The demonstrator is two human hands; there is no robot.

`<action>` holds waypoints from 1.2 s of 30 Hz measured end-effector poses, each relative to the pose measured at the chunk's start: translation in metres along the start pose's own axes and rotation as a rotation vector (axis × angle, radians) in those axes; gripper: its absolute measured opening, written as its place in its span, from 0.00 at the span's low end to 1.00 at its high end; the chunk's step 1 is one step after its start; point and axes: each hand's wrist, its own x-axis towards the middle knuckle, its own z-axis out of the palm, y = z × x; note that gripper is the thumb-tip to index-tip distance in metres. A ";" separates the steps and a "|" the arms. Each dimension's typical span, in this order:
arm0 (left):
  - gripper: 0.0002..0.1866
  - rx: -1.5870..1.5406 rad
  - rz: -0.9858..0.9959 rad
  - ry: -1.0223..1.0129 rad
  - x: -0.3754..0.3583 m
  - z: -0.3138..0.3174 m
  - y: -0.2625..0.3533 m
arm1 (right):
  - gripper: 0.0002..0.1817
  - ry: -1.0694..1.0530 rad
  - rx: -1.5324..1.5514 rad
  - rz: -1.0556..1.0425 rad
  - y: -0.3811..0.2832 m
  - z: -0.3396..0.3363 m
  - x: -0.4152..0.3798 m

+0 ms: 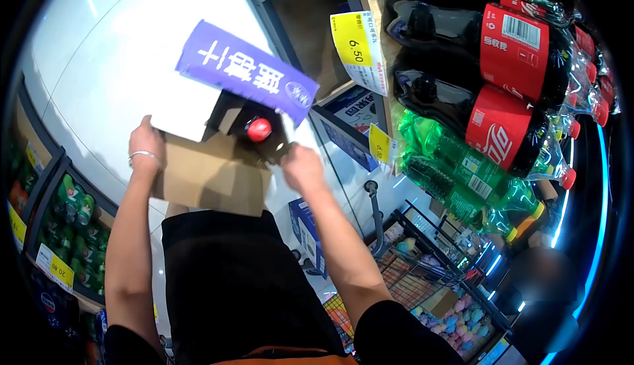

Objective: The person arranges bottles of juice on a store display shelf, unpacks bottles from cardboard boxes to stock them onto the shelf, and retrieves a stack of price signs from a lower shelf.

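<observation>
In front of my body is an open cardboard box (211, 173) with its flaps spread. One flap (244, 68) is purple with white lettering. A red-capped dark bottle (258, 128) shows inside; its lower part is hidden. My left hand (146, 146), with a bracelet at the wrist, is closed on the left edge of the box. My right hand (304, 168) is closed at the box's right edge, its fingertips partly hidden.
Large cola bottles (515, 48) and green soda bottles (456, 173) line a shelf at right, with yellow price tags (353, 41) along its edge. Wire baskets (422, 272) stand lower right, near a person (541, 319). Green cans (78, 203) fill a left shelf. The floor (119, 48) is pale tile.
</observation>
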 end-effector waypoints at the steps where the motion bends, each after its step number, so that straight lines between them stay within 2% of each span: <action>1: 0.14 0.016 0.011 0.000 0.001 -0.002 -0.013 | 0.10 -0.046 0.022 0.037 -0.005 0.006 -0.006; 3: 0.15 0.057 -0.029 -0.027 0.006 -0.007 -0.033 | 0.11 -0.038 0.083 -0.073 0.000 0.028 -0.020; 9: 0.20 0.168 -0.072 -0.056 0.005 -0.002 -0.076 | 0.14 -0.134 0.145 -0.012 -0.011 0.074 -0.039; 13: 0.20 0.174 -0.164 -0.090 0.002 -0.002 -0.071 | 0.17 -0.186 0.007 -0.022 -0.033 0.079 -0.044; 14: 0.23 0.137 -0.123 -0.062 -0.001 -0.009 -0.067 | 0.19 -0.106 -0.003 -0.046 -0.052 0.071 -0.048; 15: 0.23 0.141 -0.133 -0.062 -0.004 -0.016 -0.061 | 0.20 -0.013 0.111 -0.074 -0.070 0.062 -0.049; 17: 0.34 0.153 -0.092 0.015 -0.012 -0.038 -0.044 | 0.20 -0.079 0.381 -0.203 -0.088 0.078 -0.044; 18: 0.34 0.155 -0.101 0.016 -0.012 -0.036 -0.052 | 0.20 -0.087 0.380 -0.209 -0.096 0.093 -0.039; 20: 0.44 -0.135 -0.082 0.024 -0.008 -0.022 -0.069 | 0.17 -0.013 0.383 -0.307 -0.105 0.136 -0.020; 21: 0.44 -0.134 -0.094 0.025 -0.010 -0.017 -0.072 | 0.17 0.023 0.235 -0.295 -0.105 0.154 -0.006; 22: 0.44 -0.083 -0.056 0.124 -0.012 -0.013 -0.070 | 0.17 0.062 0.088 -0.284 -0.108 0.168 0.011; 23: 0.45 -0.030 -0.019 0.217 -0.015 -0.008 -0.068 | 0.18 -0.275 -0.310 -0.330 -0.137 0.125 0.015; 25: 0.45 0.141 0.093 0.230 -0.026 -0.010 -0.056 | 0.16 -0.073 -0.240 -0.267 -0.148 0.122 0.015; 27: 0.45 0.343 0.264 0.158 -0.036 -0.017 -0.040 | 0.17 -0.212 -0.253 -0.241 -0.147 0.106 0.016; 28: 0.45 0.333 0.257 0.159 -0.037 -0.015 -0.041 | 0.19 -0.164 -0.235 -0.266 -0.141 0.100 0.012; 30: 0.43 0.290 0.344 0.041 -0.031 -0.013 -0.044 | 0.28 -0.219 -0.402 -0.312 -0.136 0.075 0.007; 31: 0.43 0.282 0.335 0.049 -0.029 -0.016 -0.045 | 0.31 -0.270 -0.514 -0.298 -0.143 0.058 0.002; 34: 0.43 0.306 0.291 -0.042 -0.025 -0.018 -0.053 | 0.36 -0.065 -0.582 -0.491 -0.119 0.037 0.000; 35: 0.43 0.309 0.291 -0.054 -0.024 -0.016 -0.056 | 0.34 0.030 -0.398 -0.593 -0.108 0.034 0.010; 36: 0.43 0.312 0.296 -0.069 -0.024 -0.014 -0.057 | 0.30 0.056 -0.358 -0.581 -0.099 0.038 0.016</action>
